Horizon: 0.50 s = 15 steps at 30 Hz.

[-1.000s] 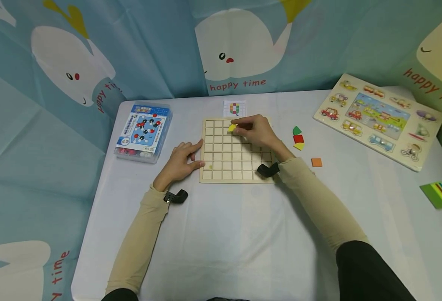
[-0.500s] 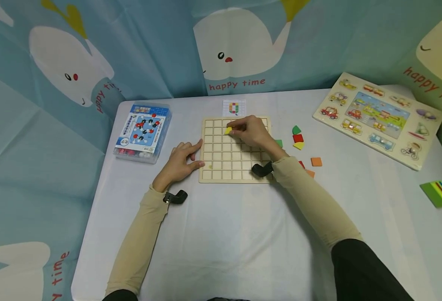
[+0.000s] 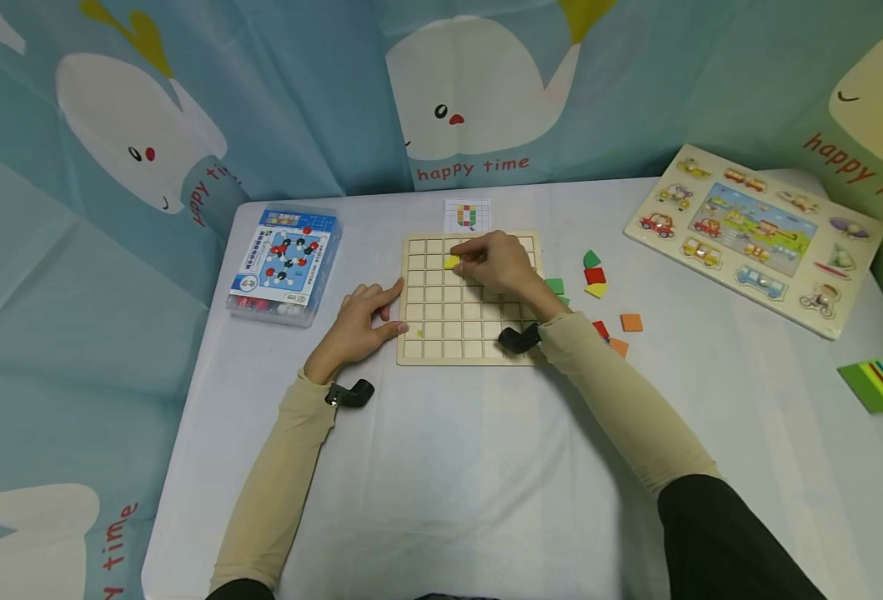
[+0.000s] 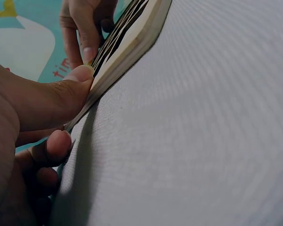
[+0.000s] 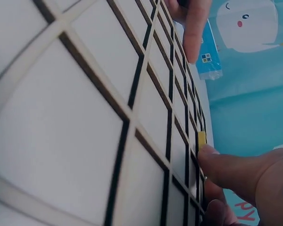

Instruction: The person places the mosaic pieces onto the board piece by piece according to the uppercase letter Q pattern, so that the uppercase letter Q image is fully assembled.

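Observation:
A wooden grid board (image 3: 433,364) lies on the white table, its square cells bare where they show. Over its upper part, my right hand (image 3: 497,265) pinches a small yellow tile (image 3: 452,262) between thumb and fingers; the right wrist view shows that tile (image 5: 202,138) at the thumb tip, low against the grid. At the board's left edge rests my left hand (image 3: 362,323), thumb and index finger spread apart and touching the rim. In the left wrist view the left thumb (image 4: 61,101) presses on the board's edge, other fingers bent below it.
Behind the board lies a card (image 3: 467,216) with a coloured block pattern. Green, red and yellow tiles (image 3: 594,275) and an orange tile (image 3: 632,322) lie to the right. A plastic box (image 3: 285,265) stands left, a vehicle puzzle board (image 3: 756,237) back right, a striped green block (image 3: 875,387) far right.
My right hand has moved slightly left and down over the board with the yellow tile. More tiles show beside the right forearm. The left hand stays at the board's edge.

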Each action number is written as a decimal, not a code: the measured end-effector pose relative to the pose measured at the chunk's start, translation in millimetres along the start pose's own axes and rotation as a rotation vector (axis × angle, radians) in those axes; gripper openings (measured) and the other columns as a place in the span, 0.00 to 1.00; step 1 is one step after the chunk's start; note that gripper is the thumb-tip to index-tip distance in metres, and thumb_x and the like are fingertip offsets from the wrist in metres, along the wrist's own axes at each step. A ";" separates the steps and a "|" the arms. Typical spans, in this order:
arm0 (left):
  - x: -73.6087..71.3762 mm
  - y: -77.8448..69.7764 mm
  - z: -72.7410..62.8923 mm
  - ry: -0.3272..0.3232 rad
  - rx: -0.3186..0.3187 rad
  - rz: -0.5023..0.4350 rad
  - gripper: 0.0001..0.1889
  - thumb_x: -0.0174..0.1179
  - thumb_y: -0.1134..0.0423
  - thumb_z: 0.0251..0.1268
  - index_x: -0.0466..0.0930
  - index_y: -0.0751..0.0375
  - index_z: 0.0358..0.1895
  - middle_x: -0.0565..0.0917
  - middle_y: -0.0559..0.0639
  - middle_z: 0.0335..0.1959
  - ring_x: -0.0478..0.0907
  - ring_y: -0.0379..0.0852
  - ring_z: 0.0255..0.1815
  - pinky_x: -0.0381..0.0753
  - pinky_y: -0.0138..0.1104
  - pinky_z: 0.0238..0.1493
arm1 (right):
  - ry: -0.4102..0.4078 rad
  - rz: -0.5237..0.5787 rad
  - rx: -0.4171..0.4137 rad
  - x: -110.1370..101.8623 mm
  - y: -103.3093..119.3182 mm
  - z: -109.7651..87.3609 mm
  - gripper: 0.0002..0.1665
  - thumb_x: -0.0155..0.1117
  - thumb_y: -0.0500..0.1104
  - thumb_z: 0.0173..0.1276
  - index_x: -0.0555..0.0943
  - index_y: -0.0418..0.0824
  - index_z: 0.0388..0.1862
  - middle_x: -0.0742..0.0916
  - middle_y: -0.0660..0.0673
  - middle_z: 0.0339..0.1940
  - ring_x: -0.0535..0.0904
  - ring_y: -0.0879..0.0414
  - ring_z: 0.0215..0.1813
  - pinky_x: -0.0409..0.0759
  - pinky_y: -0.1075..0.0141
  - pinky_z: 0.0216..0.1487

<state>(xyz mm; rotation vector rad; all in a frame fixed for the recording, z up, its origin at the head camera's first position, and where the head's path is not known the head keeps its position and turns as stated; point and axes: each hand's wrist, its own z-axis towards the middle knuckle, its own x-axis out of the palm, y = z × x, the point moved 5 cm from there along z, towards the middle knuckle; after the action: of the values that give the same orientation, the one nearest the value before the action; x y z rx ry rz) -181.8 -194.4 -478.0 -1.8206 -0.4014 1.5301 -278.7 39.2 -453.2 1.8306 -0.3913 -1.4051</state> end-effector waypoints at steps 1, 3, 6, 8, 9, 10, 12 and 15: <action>0.1 -0.1 0.1 0.000 -0.001 -0.002 0.39 0.73 0.59 0.69 0.66 0.60 0.80 0.70 0.51 0.35 0.61 0.48 0.41 0.53 0.42 0.50 | 0.000 0.002 -0.003 -0.3 0.0 -0.4 0.20 0.74 0.42 0.71 0.89 0.41 0.61 0.91 0.39 0.44 0.86 0.46 0.45 0.78 0.58 0.46; 0.6 0.5 0.6 0.001 -0.003 -0.003 0.39 0.72 0.58 0.69 0.66 0.59 0.81 0.70 0.51 0.35 0.62 0.48 0.41 0.53 0.42 0.50 | 0.001 0.004 -0.013 -0.6 0.7 -1.5 0.21 0.74 0.41 0.71 0.89 0.40 0.61 0.91 0.39 0.45 0.87 0.46 0.46 0.79 0.57 0.48; 0.5 0.3 0.4 -0.001 -0.006 -0.009 0.39 0.72 0.59 0.70 0.66 0.59 0.81 0.71 0.51 0.35 0.61 0.48 0.41 0.52 0.41 0.50 | 0.001 0.005 -0.025 -0.6 1.2 -2.1 0.21 0.75 0.42 0.71 0.89 0.39 0.61 0.90 0.39 0.46 0.86 0.45 0.46 0.78 0.56 0.49; 0.1 -0.4 -0.1 -0.004 -0.005 -0.011 0.39 0.72 0.59 0.69 0.66 0.59 0.81 0.71 0.51 0.35 0.61 0.48 0.41 0.52 0.41 0.50 | -0.002 0.001 -0.031 -0.3 1.2 -1.9 0.20 0.75 0.42 0.70 0.89 0.39 0.59 0.89 0.39 0.45 0.85 0.45 0.45 0.76 0.57 0.48; -0.1 -1.0 -0.5 -0.006 -0.004 -0.013 0.39 0.72 0.59 0.69 0.66 0.59 0.81 0.71 0.52 0.35 0.61 0.48 0.41 0.52 0.41 0.50 | -0.007 -0.003 -0.031 -0.3 1.0 -1.7 0.19 0.75 0.42 0.70 0.89 0.39 0.58 0.89 0.40 0.44 0.85 0.46 0.45 0.76 0.58 0.48; -0.4 -1.5 -0.8 -0.007 -0.002 -0.016 0.39 0.73 0.59 0.69 0.66 0.59 0.80 0.71 0.52 0.35 0.61 0.48 0.41 0.52 0.41 0.50 | -0.012 -0.004 -0.030 -0.3 0.7 -1.2 0.19 0.75 0.42 0.70 0.89 0.38 0.57 0.89 0.40 0.43 0.84 0.46 0.44 0.75 0.58 0.47; -0.7 -1.8 -1.1 -0.011 0.004 -0.015 0.39 0.73 0.59 0.69 0.67 0.60 0.80 0.71 0.52 0.35 0.61 0.48 0.40 0.52 0.41 0.50 | -0.023 -0.006 -0.029 -0.2 0.4 -0.3 0.17 0.75 0.42 0.70 0.89 0.38 0.55 0.88 0.41 0.41 0.84 0.47 0.43 0.73 0.59 0.46; -0.9 -1.7 -1.5 -0.015 0.012 -0.012 0.39 0.73 0.59 0.68 0.67 0.61 0.80 0.71 0.52 0.35 0.60 0.48 0.40 0.52 0.42 0.50 | -0.042 0.005 -0.025 -1.0 0.5 0.0 0.14 0.75 0.41 0.70 0.89 0.37 0.52 0.87 0.42 0.39 0.83 0.47 0.42 0.72 0.60 0.46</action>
<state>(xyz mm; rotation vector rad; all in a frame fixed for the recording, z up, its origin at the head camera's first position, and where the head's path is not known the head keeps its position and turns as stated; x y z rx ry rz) -180.3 -194.3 -476.1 -1.7949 -0.4090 1.5357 -278.9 39.5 -452.2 1.7812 -0.3975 -1.4410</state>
